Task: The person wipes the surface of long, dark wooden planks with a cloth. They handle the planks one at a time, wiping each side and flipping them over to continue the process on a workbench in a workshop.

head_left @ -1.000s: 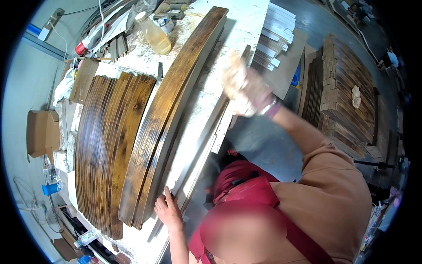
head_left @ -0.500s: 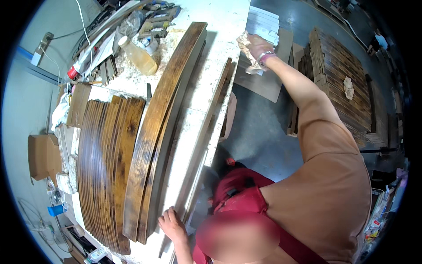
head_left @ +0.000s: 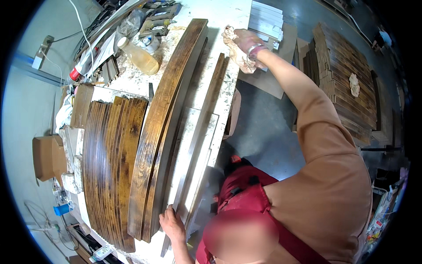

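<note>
The person's left hand [head_left: 172, 223] is at the near part of the table, close to the right edge. Its fingers are a little bent, and it touches a long thin strip [head_left: 199, 127] near the strip's near end. I cannot tell if it is gripping the strip tight or just resting on it. The strip lies along the right edge of the table [head_left: 231, 13], and its near tip pokes out past the hand.

Just left of the strip, two long brown boards [head_left: 154, 136] lie side by side. Their tops are dark and shiny, and the side facing the strip is grey. More brown boards [head_left: 112, 171] sit in a tight row by the left edge of the table.

Farther up, the right hand [head_left: 249, 42] is at the right edge. Its fingers are closed on a crumpled tan cloth [head_left: 237, 52]. The cloth hangs down in folds, close to the strip's far end; I cannot tell if they touch.

Toward the far left corner stands a bottle [head_left: 140, 56] with pale yellow liquid. Tools [head_left: 156, 24] lie past it. Off the right edge is a pile of white strips [head_left: 266, 21]. Farther right, another crumpled cloth [head_left: 354, 85] lies on a big stack of brown planks [head_left: 347, 66].
</note>
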Motion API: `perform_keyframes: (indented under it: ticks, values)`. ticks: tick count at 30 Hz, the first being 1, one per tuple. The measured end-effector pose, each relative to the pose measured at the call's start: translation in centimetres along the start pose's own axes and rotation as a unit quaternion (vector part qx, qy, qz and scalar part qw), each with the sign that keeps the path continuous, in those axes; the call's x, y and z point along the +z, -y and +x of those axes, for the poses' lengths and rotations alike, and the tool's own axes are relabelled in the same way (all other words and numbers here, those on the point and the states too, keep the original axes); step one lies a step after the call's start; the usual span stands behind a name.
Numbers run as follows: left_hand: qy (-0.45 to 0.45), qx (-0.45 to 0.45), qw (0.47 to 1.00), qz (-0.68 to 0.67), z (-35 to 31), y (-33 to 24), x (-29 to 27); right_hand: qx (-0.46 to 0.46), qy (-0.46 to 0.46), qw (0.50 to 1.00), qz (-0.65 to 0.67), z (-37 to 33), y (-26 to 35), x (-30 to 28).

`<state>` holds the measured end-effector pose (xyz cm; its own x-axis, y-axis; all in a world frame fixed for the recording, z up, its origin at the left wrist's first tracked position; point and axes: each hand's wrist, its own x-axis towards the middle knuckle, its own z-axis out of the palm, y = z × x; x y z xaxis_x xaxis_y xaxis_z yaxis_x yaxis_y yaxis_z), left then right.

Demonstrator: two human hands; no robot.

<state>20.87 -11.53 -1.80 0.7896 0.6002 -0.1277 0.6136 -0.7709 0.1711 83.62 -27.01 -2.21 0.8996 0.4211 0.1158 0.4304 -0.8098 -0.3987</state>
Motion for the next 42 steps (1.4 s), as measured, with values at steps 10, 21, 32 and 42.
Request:
perform_keyframes:
  ticks: [10, 21, 32, 42]
  values:
    - [0.000, 0.004, 1.000, 0.008, 0.5, 0.3, -0.5, -0.020, 0.200, 0.975, -0.099, -0.8, 4.8, -0.5]
    - [-0.031, 0.022, 0.998, -0.042, 0.6, 2.0, 0.8, -0.190, 0.038, 0.979, -0.057, -0.9, 3.1, -0.4]
    - [-0.077, 0.013, 0.997, -0.030, -0.2, 3.3, 1.2, -0.604, 0.165, 0.778, 0.055, -29.7, 24.9, 5.9]
    - [-0.215, -0.337, 0.906, -0.139, -17.5, 13.0, 2.2, -0.617, 0.265, 0.740, -0.015, -26.2, 24.7, 3.7]
